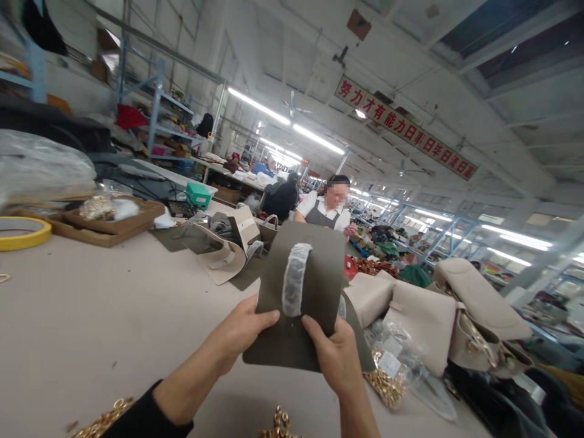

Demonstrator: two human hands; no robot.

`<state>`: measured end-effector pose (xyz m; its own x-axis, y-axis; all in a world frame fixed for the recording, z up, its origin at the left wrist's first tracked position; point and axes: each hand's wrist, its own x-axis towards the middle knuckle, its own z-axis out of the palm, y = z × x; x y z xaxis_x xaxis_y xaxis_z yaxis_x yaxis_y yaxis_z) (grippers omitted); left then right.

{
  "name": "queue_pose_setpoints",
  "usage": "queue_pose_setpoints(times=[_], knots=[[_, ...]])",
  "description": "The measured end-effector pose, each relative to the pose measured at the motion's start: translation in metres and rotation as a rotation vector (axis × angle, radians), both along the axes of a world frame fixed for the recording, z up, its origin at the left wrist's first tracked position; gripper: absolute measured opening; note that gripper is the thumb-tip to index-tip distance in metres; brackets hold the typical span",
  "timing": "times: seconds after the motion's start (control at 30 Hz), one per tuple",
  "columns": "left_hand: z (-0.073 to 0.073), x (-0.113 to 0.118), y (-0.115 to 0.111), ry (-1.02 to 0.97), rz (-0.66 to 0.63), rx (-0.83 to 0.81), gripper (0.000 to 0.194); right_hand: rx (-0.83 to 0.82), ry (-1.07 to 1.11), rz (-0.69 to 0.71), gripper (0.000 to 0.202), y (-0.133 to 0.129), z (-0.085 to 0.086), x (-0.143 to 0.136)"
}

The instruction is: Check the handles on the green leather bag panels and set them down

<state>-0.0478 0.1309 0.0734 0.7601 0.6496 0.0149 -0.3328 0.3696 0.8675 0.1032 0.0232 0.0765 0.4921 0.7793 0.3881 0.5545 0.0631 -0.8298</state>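
— Holding what, up there above the near edge of the bench?

— Gripping an olive-grey leather panel in both hands: left hand pinching its lower left edge, thumb on the face; right hand closing on the lower middle, thumb on top. Both grips tight on the panel.

— And the white strip?

— Looking like a foam-wrapped handle, arching upright on the panel's face.

— Risks?

— Possibly creasing the soft leather under those thumbs. Possibly dropping a corner onto the brass rings lying at the near edge, scuffing the face. Also brushing the beige bags just beside, toward the right edge.
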Motion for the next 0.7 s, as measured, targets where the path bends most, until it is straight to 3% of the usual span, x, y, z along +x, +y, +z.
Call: queue_pose_setpoints(times=[0.13,0.27,0.4,0.57,0.7], knots=[[0.009,0.001,-0.001,-0.079,0.118,0.057,0.040,0.013,0.169,0.049,0.040,0.001,-0.002,0.001],[0.014,-0.002,0.004,-0.065,0.259,0.032,0.041,-0.020,0.145,0.114,0.035,0.003,0.000,-0.005],[0.007,-0.003,0.016,-0.001,0.510,0.024,0.059,-0.073,0.078,0.214,0.019,0.004,0.004,-0.015],[-0.002,0.002,0.025,-0.075,0.589,0.015,0.062,-0.064,-0.071,0.179,0.014,0.007,-0.006,-0.017],[-0.002,0.003,0.028,-0.083,0.687,0.038,0.050,0.007,-0.075,0.143,0.018,0.026,-0.004,-0.005]])
